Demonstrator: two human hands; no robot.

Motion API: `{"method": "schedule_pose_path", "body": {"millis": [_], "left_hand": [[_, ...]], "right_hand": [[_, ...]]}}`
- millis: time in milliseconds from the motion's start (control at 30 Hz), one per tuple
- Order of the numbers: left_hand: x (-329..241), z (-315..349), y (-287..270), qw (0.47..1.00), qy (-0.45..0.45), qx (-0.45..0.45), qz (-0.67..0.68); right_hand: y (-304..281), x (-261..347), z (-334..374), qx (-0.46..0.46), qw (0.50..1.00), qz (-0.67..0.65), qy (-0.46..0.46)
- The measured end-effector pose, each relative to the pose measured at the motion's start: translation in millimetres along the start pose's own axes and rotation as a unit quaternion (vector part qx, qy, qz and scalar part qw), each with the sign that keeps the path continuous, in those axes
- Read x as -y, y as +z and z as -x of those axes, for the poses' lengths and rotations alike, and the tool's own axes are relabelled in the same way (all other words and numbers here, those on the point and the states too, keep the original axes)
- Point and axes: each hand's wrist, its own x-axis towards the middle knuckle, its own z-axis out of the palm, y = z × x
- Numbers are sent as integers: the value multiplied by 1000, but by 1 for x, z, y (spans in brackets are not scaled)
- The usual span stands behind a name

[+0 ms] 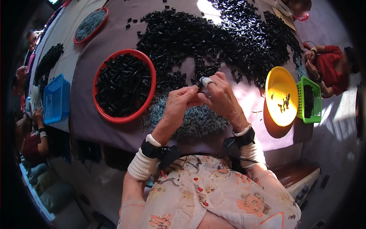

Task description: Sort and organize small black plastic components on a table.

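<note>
My left hand point(177, 102) and my right hand point(224, 97) meet in front of me, thumbs and fingers pinched together at the fingertips. Whatever they hold between them is too small and hidden to make out. White wrapping covers one finger of the right hand. Under both hands lies a heap of small silvery-grey pieces point(200, 124), which look like metal. Just beyond the fingertips spreads a large pile of small black pieces point(183, 36), seemingly plastic. Left of my left hand, a red round basin point(153, 82) is filled with black pieces.
To the right, a yellow round tray point(280, 80) holds a few black pieces, beside a green basket point(316, 103). A blue basket point(57, 100) and another red basin point(106, 21) of silvery pieces stand left. Other people sit at both sides, one in a red top point(332, 66).
</note>
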Motion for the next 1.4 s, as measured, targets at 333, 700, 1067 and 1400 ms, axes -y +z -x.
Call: {"method": "schedule_pose_path", "body": {"millis": [333, 700, 1067, 1400], "left_hand": [[0, -1, 3, 999, 26, 38, 8], [-2, -1, 4, 997, 18, 76, 26], [-6, 0, 7, 999, -12, 36, -29], [-13, 2, -20, 992, 96, -78, 26]], "right_hand": [[1, 2, 3, -20, 999, 22, 15], [2, 2, 4, -31, 999, -21, -1], [0, -6, 7, -41, 999, -22, -21], [-19, -23, 11, -20, 992, -20, 126]]}}
